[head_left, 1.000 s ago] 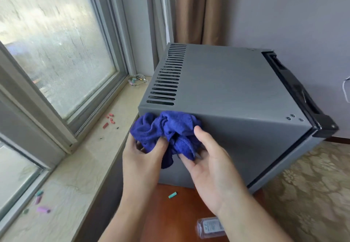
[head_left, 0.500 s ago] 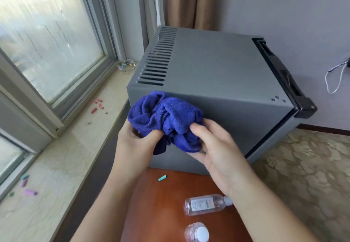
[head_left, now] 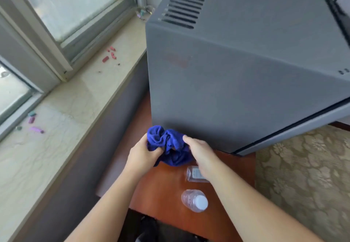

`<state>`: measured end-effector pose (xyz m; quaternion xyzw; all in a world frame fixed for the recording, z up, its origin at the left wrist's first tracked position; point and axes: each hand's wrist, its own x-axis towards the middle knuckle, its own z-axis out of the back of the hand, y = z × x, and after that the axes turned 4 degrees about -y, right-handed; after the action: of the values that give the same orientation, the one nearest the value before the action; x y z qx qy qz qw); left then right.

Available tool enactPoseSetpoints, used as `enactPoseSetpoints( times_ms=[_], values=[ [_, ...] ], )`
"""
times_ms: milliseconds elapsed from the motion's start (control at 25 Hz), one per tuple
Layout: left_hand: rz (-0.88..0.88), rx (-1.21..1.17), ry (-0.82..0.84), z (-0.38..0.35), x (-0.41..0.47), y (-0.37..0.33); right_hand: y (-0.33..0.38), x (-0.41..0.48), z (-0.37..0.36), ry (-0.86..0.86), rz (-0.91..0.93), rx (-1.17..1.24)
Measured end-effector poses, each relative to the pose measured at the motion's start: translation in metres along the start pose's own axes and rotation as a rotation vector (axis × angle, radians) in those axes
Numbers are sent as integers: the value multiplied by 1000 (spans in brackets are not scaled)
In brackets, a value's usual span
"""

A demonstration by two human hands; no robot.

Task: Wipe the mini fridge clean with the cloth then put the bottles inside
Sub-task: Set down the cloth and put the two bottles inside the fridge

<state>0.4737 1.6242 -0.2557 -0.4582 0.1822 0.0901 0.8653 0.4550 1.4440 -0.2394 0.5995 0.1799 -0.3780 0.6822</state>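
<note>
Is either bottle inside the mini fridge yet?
No, both bottles sit on the wooden table outside the mini fridge.

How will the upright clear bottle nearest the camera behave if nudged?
The upright bottle looks like thin clear plastic with a white cap, so probably light. Standing on the smooth wooden table, it would likely slide or tip easily. Once down, its round body would probably roll, like the lying bottle could.

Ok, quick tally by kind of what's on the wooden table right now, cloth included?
Mini fridge: 1
Clear bottles: 2, one lying down partly behind the right hand, one upright with a white cap
Blue cloth: 1, bunched in both hands, left hand included, at the fridge's lower edge
Total: 4
</note>
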Motion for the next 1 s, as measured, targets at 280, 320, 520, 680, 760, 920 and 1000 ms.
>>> enactPoseSetpoints(
  times_ms=[280, 320, 520, 680, 760, 920, 1000],
  values=[
    [-183, 214, 97, -27, -36, 30, -71, 6, 102, -207, 342, -860],
    [-289, 154, 149, -31, -53, 28, -84, 5, 116, -190, 322, -908],
    [-601, 315, 490, -76, -86, 27, -133, 18, 126, -108, 258, -998],
    [-662, 467, 503, -101, -80, 32, -156, 32, 123, -160, 258, -969],
    [-665, 502, 461, -109, -80, 33, -167, 36, 131, -163, 235, -961],
    [-560, 464, 341, -120, -87, 35, -185, 48, 152, -145, 289, -889],
    [-498, 429, 290, -127, -92, 32, -191, 54, 157, -176, 360, -853]
  ],
)
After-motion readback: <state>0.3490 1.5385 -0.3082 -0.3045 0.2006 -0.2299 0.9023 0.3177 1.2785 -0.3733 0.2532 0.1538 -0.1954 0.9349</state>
